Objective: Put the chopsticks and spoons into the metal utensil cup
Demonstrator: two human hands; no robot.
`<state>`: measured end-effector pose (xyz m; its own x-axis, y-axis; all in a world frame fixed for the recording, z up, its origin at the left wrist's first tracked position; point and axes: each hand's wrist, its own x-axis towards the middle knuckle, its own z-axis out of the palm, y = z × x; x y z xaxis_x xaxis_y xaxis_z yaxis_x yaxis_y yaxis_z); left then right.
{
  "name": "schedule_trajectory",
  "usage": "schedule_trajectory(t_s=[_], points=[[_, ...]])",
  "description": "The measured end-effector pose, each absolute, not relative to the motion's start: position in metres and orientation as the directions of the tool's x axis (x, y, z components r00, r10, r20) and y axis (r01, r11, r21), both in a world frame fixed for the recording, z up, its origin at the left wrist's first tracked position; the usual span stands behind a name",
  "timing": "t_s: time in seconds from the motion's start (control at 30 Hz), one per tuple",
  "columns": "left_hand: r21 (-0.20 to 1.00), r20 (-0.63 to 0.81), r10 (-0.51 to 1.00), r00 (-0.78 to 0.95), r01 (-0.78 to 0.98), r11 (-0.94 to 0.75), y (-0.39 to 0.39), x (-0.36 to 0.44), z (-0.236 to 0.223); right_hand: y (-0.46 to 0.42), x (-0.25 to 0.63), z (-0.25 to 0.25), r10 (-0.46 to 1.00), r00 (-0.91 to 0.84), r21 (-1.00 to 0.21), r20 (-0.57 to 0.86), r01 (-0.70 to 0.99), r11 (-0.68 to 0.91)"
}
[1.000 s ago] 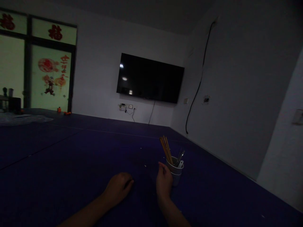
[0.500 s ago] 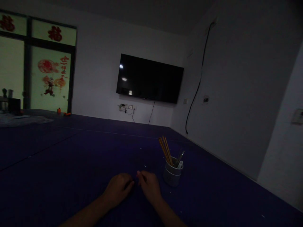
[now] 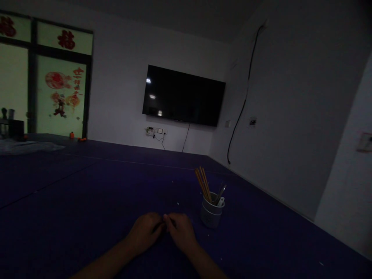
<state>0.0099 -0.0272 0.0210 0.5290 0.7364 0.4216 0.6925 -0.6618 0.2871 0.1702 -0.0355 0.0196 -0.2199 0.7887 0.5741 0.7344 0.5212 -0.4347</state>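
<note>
My left hand (image 3: pixel 147 230) rests on the dark purple tabletop (image 3: pixel 87 221), its fingers curled in and closed. My right hand (image 3: pixel 181 232) lies beside it, also closed, with the thumb toward the left hand. The fingertips of the two hands meet or nearly so, and I see nothing held in either. Just right of my right hand stands a grey cup (image 3: pixel 211 217), upright and untouched. Several wooden chopsticks (image 3: pixel 203 185) lean to the left in it. A shiny metal utensil (image 3: pixel 221 192) and a white handle (image 3: pixel 221 201) stick out on its right side.
At the far left of the table lie clear plastic sheeting (image 3: pixel 27 146) and small orange objects (image 3: pixel 82 139). A television (image 3: pixel 184 97) hangs on the back wall. A black cable (image 3: pixel 243 106) runs down the right wall, which borders the table. White specks dot the tabletop.
My right hand has shifted slightly left and down, closing the gap to my left hand. My left hand has barely moved. The cup stands where it was.
</note>
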Motion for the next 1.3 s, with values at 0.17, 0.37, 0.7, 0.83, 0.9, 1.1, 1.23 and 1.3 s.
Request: schedule_trajectory(t_s=[0.17, 0.37, 0.7, 0.83, 0.9, 1.1, 1.23, 1.3], points=[[0.279, 0.409, 0.741, 0.533, 0.700, -0.658, -0.029, 0.010, 0.024, -0.035, 0.175, 0.024, 0.661, -0.067, -0.364, 0.748, 0.790, 0.493], [0.292, 0.416, 0.731, 0.541, 0.682, -0.671, -0.032, 0.011, 0.029, -0.033, 0.211, 0.047, 0.245, 0.194, -0.283, 0.950, 0.864, 0.417], [0.293, 0.418, 0.738, 0.529, 0.691, -0.661, -0.030, 0.011, 0.026, -0.016, 0.237, 0.044, 0.136, 0.660, -0.674, 0.739, 0.727, 0.129], [0.289, 0.418, 0.741, 0.525, 0.697, -0.657, -0.030, 0.012, 0.026, -0.005, 0.245, 0.021, 0.228, 0.744, -0.775, 0.628, 0.624, 0.096], [0.288, 0.428, 0.740, 0.520, 0.697, -0.657, -0.030, 0.012, 0.026, -0.003, 0.250, 0.017, 0.237, 0.770, -0.803, 0.593, 0.588, 0.100], [0.321, 0.449, 0.739, 0.502, 0.682, -0.658, -0.031, 0.011, 0.028, -0.010, 0.248, 0.030, 0.281, 0.763, -0.811, 0.582, 0.568, 0.139], [0.377, 0.518, 0.734, 0.439, 0.652, -0.657, -0.029, 0.009, 0.026, -0.020, 0.226, 0.042, 0.352, 0.669, -0.756, 0.655, 0.589, 0.285], [0.406, 0.555, 0.725, 0.408, 0.628, -0.663, -0.027, 0.009, 0.023, -0.025, 0.211, 0.045, 0.438, 0.615, -0.754, 0.656, 0.562, 0.340]])
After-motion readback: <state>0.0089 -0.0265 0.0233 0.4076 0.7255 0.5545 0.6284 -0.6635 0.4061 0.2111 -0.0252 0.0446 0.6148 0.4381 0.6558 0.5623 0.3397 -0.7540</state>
